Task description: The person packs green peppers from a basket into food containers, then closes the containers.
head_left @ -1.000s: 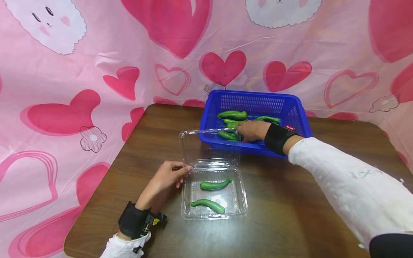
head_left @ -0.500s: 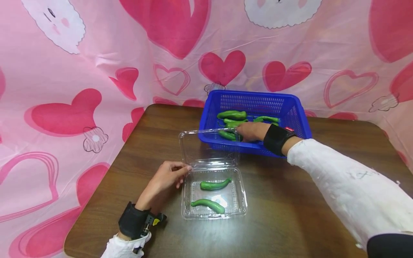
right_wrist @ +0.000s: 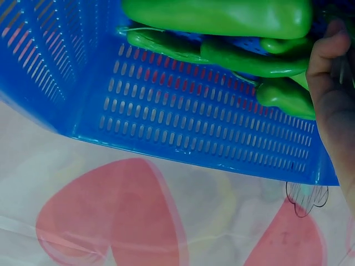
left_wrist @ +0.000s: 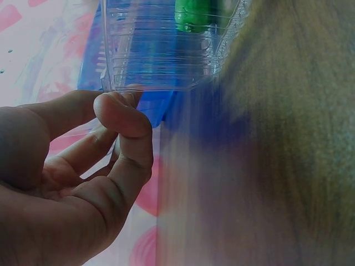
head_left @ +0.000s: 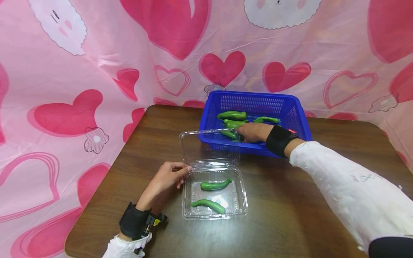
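My left hand [head_left: 167,176] pinches the left rim of a clear plastic container [head_left: 243,193] near its hinge; in the left wrist view, thumb and fingers [left_wrist: 125,113] meet at its corner. The lid stands raised behind the base. Two green peppers lie apart in the base, one [head_left: 215,185] farther back and one [head_left: 209,205] in front. Down in the blue basket [head_left: 303,122], my right hand [head_left: 253,132] touches the green peppers [head_left: 235,115]. Its thumb bends at the right edge of the right wrist view, and what its fingertips hold is hidden.
The basket stands at the back of the brown table [head_left: 290,200], behind and right of the container, with the clear lid overlapping its near left corner in the head view. A pink cloth [head_left: 180,36] with hearts hangs behind.
Inside the basket, my right hand and the pepper beside its fingers have shifted very slightly. The left hand and the container hold the same place.
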A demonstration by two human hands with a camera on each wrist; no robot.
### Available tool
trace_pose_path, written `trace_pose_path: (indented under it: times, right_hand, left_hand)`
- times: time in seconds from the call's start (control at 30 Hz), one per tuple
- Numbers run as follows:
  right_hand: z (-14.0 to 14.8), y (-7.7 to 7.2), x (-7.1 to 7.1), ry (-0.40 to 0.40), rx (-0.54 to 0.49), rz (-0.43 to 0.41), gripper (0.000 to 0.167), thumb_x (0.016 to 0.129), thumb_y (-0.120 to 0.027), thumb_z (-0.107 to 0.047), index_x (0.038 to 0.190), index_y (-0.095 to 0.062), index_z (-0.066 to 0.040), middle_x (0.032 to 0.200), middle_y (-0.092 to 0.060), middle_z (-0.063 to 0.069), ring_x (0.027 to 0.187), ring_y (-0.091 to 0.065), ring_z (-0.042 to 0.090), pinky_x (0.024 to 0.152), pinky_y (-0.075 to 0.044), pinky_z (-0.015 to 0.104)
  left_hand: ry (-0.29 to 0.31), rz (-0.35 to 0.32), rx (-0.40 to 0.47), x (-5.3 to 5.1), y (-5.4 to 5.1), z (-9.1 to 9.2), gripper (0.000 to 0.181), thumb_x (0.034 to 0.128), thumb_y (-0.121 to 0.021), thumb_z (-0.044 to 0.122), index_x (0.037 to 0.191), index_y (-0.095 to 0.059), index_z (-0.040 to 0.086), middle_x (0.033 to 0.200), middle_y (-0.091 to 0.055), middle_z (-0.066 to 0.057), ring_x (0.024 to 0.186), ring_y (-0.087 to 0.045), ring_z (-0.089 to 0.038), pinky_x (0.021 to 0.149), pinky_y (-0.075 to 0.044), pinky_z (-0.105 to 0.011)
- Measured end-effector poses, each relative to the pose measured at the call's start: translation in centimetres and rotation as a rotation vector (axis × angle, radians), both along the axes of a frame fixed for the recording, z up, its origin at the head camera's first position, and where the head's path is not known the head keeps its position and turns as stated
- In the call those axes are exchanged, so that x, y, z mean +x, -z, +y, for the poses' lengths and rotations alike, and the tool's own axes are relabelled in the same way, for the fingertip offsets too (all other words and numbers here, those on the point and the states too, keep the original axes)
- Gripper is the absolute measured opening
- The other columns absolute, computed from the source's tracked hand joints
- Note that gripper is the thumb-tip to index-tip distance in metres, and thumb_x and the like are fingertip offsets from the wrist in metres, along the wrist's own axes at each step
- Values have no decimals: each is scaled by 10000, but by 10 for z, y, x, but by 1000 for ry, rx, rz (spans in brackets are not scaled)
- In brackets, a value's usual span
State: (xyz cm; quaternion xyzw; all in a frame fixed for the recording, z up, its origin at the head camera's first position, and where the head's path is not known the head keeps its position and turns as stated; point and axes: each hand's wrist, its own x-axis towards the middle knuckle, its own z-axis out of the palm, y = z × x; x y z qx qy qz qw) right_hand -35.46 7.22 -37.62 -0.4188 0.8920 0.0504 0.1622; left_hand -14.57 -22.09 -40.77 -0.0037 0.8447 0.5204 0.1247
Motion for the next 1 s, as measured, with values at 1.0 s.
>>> trace_pose_path:
  times: [1.0]
  right_hand:
    - [23,-24,15,-22,-117,96,230,844,-756,-202,967,-662,-32,957,-662,142,932,-642,330,862,-525,494]
  left_hand:
    - [-3,14,1,-1,5,-2,273,985,-623,242,1051,-720,-5,628,-556,-35,493,-523,-137,505,-491,-296]
